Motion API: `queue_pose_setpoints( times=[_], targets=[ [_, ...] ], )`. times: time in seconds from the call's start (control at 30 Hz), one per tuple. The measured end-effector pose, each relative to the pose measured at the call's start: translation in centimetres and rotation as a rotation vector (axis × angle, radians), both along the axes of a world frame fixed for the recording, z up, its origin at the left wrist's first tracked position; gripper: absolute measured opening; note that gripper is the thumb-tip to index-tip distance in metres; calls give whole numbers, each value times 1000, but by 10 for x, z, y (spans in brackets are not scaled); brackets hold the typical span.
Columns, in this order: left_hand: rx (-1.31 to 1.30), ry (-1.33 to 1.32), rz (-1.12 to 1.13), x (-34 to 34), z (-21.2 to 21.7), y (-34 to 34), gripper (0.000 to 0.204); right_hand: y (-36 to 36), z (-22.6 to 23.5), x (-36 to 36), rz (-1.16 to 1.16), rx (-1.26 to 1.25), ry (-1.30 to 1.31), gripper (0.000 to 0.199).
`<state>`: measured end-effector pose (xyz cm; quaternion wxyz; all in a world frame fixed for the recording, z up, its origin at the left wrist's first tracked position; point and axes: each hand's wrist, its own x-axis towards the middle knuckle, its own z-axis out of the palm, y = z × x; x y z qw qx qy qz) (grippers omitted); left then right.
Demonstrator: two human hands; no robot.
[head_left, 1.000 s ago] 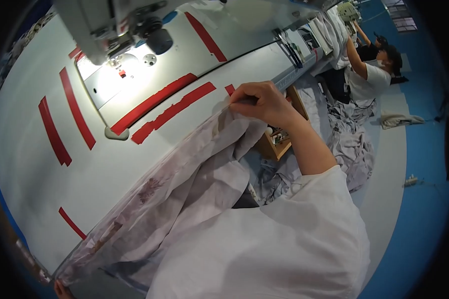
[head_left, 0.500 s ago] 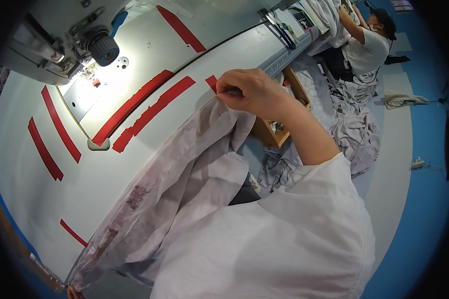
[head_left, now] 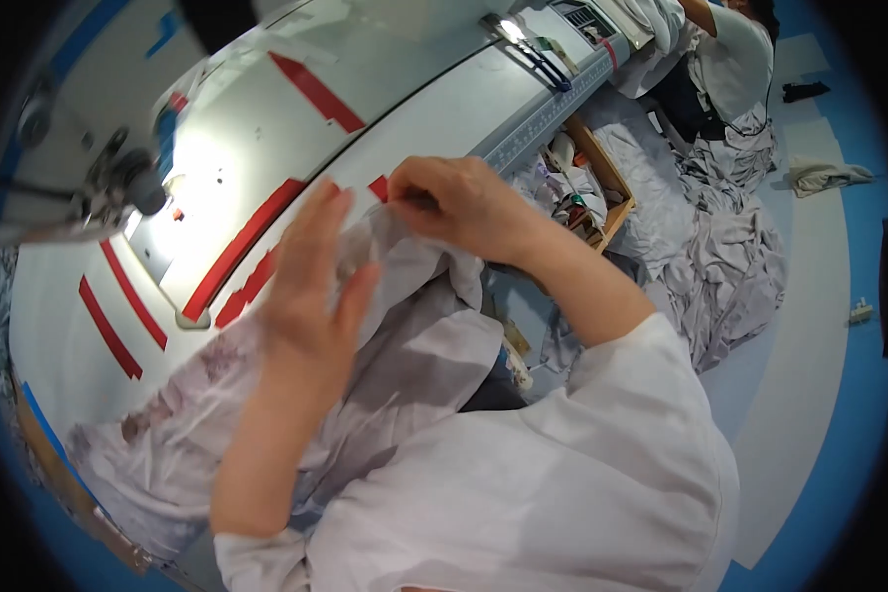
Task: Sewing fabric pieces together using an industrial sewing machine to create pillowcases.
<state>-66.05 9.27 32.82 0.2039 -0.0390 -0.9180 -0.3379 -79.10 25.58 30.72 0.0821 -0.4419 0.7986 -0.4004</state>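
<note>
A long pale grey-pink fabric (head_left: 419,340) with a faint flower print lies along the table's near edge and hangs down toward me. My right hand (head_left: 444,202) is closed in a pinch on its upper edge, close to a short strip of red tape. Blurred by motion, my left hand (head_left: 311,286) is over the middle of the same fabric, its fingers stretched out and the thumb apart. It does not grip the cloth. The fabric's far left end lies loosely bunched on the table.
A lit sewing machine (head_left: 133,183) stands at upper left on the white table (head_left: 49,326), which bears red tape strips (head_left: 316,91). Scissors (head_left: 533,54) lie by the ruler edge (head_left: 533,133). Right of my arm are an open wooden drawer (head_left: 617,192), heaped grey cloth (head_left: 725,281) and a co-worker (head_left: 730,69).
My left hand has come up from the fabric's lower left end, letting go of it, toward my right hand. The stretched edge has slackened and bunched. The view has shifted slightly.
</note>
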Motion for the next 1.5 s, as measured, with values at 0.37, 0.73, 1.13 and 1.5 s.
queue_pose_setpoints(
  times=[0.37, 0.73, 1.13, 1.5],
  targets=[
    [328, -358, 70, -38, -20, 4, 9, 7, -33, 4, 20, -348, 89, 16],
    [324, -384, 133, -47, -11, 9, 8, 175, -140, -15, -931, -199, -134, 12],
    [436, -415, 146, -48, -5, 7, 5, 319, -240, -42, -565, 901, 416, 24],
    [529, -554, 151, -51, 0, 10, 5, 110, -61, 48, -391, -775, -107, 22]
  ],
)
